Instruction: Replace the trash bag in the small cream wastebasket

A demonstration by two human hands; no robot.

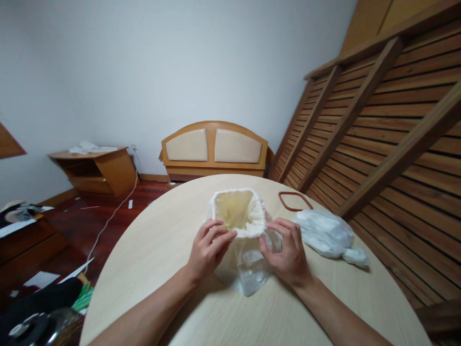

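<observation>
A small bin (pixel 233 207), yellowish inside, stands on the round table, lined with a white plastic bag (pixel 248 276). The bag is folded outward over the rim and hangs down the near side to the tabletop. My left hand (pixel 212 242) pinches the bag's edge at the near left of the rim. At the near right corner, my right hand (pixel 286 250) grips the bag between thumb and fingers. To the right lies a reddish-brown ring (pixel 294 194) with rounded corners. Beside it rests a bundle of white plastic bags (pixel 326 233); the bin's outer walls are hidden.
The pale round table (pixel 151 269) fills the foreground. Wooden slatted panels (pixel 396 144) lean along its right side. A headboard (pixel 216 149) stands at the far wall. Left are a low cabinet (pixel 108 173), a white cable (pixel 115 211) and scattered papers on the floor.
</observation>
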